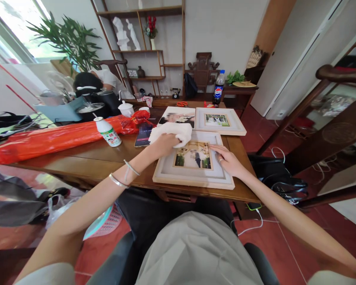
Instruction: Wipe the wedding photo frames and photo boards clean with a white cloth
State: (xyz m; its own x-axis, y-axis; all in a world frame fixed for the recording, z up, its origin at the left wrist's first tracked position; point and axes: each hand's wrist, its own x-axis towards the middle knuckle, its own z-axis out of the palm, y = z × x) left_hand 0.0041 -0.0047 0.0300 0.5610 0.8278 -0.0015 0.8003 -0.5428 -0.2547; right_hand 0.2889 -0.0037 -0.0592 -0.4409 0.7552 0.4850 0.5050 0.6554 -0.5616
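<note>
My left hand [165,144] is closed on a bunched white cloth [182,131], over the upper left part of a picture frame [192,181]. The frame lies face up near the table's front edge, with a pale wooden rim, a wide white mat and a small photo [194,156] in its middle. Fingers stretched out, my right hand [229,160] rests flat on the frame's right side. Behind it lie a second framed photo [221,121] and, partly covered by the cloth, a larger print [178,114].
On the wooden table [136,166] are a phone [142,135], a white-and-green bottle [108,132], a long red plastic-wrapped bundle [59,136], a white teapot [126,109], orange-handled scissors [182,104] and a cola bottle [218,89]. Another person [106,79] is bent over at the far left.
</note>
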